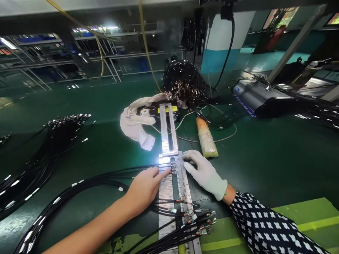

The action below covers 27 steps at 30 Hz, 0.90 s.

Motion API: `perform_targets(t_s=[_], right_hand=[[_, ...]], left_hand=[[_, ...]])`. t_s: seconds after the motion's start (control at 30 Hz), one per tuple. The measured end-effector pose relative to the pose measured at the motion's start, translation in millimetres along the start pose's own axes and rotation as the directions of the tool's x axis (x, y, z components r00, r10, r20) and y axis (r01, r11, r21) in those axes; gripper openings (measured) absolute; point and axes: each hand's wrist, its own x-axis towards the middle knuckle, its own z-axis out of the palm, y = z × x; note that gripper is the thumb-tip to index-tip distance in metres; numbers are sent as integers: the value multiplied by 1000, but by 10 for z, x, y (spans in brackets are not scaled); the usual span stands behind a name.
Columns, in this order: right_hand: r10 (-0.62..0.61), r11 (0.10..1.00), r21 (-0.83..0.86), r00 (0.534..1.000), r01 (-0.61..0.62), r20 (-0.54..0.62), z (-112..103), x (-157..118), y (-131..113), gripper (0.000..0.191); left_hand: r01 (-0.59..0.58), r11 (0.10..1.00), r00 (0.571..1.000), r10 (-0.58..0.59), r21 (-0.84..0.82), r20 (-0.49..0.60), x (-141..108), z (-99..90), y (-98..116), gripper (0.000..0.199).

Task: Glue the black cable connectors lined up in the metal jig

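Note:
My bare left hand (145, 187) reaches over a slotted metal fixture (166, 204). One digit is stretched towards the small connector ends (174, 167) of several black cables (143, 169) laid across it; the other fingers are curled and partly hidden. It appears closed on a cable. My right hand (203, 173), in a white glove, rests at the fixture's right-hand rail (182, 176), thumb and fingers apart, with nothing visible in them. Nearer to me, more cables with exposed coloured wires and metal connectors (203, 229) lie over the fixture.
A white cloth (132, 127) and a black box (174, 114) lie beyond the fixture. A wrapped yellow-orange block (206, 137) sits to their right. Cable bundles lie left (66, 130) and at the back (182, 81). A grey machine (259, 95) stands at right. Yellow cords (144, 38) hang down.

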Motion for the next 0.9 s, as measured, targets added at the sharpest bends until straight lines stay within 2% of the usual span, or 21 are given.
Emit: perform_targets(t_s=[0.07, 0.13, 0.2, 0.3, 0.37, 0.43, 0.5, 0.57, 0.63, 0.7, 0.77, 0.9], right_hand=[[-51, 999, 21, 998, 50, 48, -55, -115, -88, 20], [-100, 995, 32, 988, 97, 121, -103, -271, -192, 20], [-141, 990, 18, 972, 140, 187, -132, -427, -286, 21], [-198, 978, -7, 943, 208, 267, -155, -592, -383, 26], [-224, 971, -14, 923, 241, 314, -177, -658, -419, 26], [-231, 968, -13, 905, 252, 356, -208, -709, -433, 22], [-233, 969, 9, 898, 248, 373, -239, -753, -419, 19], [-249, 968, 44, 911, 248, 330, -263, -785, -372, 19], [-250, 968, 55, 940, 244, 233, -280, -790, -304, 21], [-191, 982, 38, 972, 187, 139, -294, -750, -230, 21], [-77, 996, 50, 994, 73, 83, -303, -655, -162, 19], [87, 985, 147, 996, -91, 34, -279, -370, -33, 18]], left_hand=[[-10, 999, 1000, 10, -50, 8, -133, -74, -26, 35], [0, 992, 998, 8, -126, 66, -318, -163, -70, 25], [80, 975, 984, -45, -206, 170, -514, -249, -123, 18], [239, 930, 936, -144, -279, 320, -743, -331, -186, 17], [268, 910, 920, -144, -316, 365, -822, -341, -206, 21], [264, 903, 927, -141, -339, 347, -838, -319, -206, 25], [250, 917, 948, -167, -310, 270, -797, -279, -188, 26], [219, 950, 969, -185, -221, 164, -712, -234, -149, 26], [176, 975, 983, -166, -134, 77, -602, -188, -86, 24], [127, 982, 992, -123, -140, 36, -487, -128, 3, 16], [91, 969, 996, -91, -229, 13, -384, -48, 110, 16], [117, 918, 991, -132, -380, -14, -253, 69, 280, 20]])
